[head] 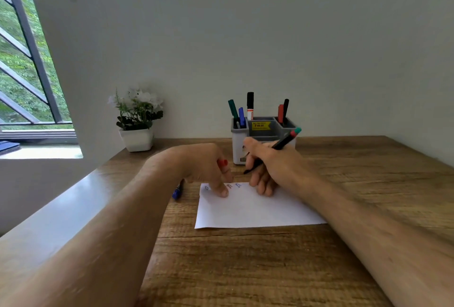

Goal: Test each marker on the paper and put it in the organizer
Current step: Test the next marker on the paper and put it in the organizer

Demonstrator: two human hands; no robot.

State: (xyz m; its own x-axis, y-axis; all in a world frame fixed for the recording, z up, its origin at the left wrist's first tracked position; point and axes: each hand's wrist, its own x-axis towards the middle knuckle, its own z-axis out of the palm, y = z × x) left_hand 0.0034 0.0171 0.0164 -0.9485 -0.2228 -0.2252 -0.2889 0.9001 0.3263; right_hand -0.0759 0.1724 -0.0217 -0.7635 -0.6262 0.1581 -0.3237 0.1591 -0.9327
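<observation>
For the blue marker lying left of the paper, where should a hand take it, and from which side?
Grip the blue marker across its barrel middle, from above. It lies flat on the table, clear of the paper, its far end hidden under the left hand.

White paper [248, 211], grey organizer [239, 139], brown table [245, 270].

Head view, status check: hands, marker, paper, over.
Right hand gripping black marker, tip just above paper. Left hand holds red cap, fingers pinning paper. Blue marker loose on desk. Organizer unobstructed.
</observation>
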